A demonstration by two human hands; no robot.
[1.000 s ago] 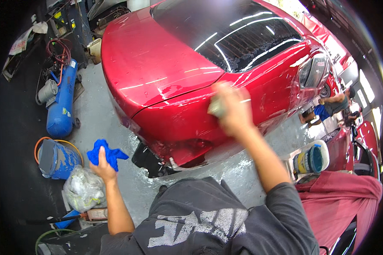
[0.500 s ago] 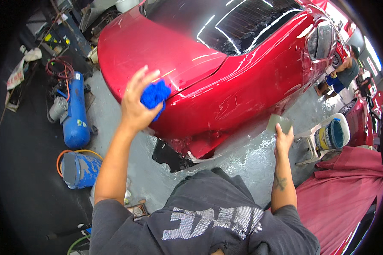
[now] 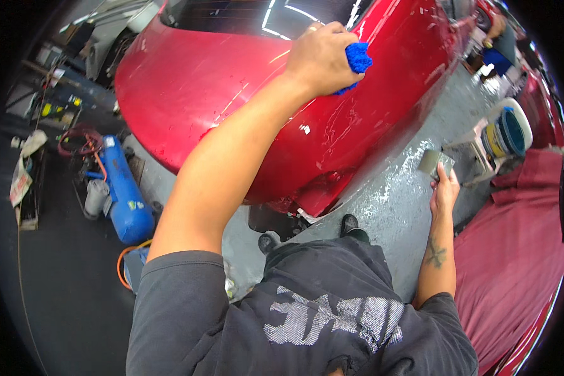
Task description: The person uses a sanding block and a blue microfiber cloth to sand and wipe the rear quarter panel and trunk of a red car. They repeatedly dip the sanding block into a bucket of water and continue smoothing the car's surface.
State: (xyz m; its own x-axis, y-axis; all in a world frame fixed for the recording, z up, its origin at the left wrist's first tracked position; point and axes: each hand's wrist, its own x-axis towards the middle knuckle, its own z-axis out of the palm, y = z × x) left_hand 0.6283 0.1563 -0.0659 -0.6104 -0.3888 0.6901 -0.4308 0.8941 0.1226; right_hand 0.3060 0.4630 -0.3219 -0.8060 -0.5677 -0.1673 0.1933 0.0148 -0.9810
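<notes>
My left arm reaches across the rear corner of a wet red car [image 3: 370, 119]. My left hand [image 3: 323, 59] is closed around a bunched blue cloth [image 3: 358, 57], held at the car's rear side panel below the dark rear window [image 3: 232, 20]. Whether the cloth presses on the paint is hard to see. Off to the right, away from the bodywork, my right hand [image 3: 445, 191] pinches a small grey-green rectangular sheet of what looks like sandpaper [image 3: 433, 163] between thumb and fingers.
A white plastic chair [image 3: 476, 141] bears a bucket [image 3: 505, 133] at the right. Dark red fabric [image 3: 520, 250] drapes over something nearer me. A blue air compressor [image 3: 128, 200] stands at the left. Another person [image 3: 500, 47] is at the far right. The grey floor [image 3: 388, 216] looks wet.
My left hand has swept right with the blue cloth, from the trunk's edge to the side panel. My right hand still holds the sheet, turned slightly. The view has shifted.
</notes>
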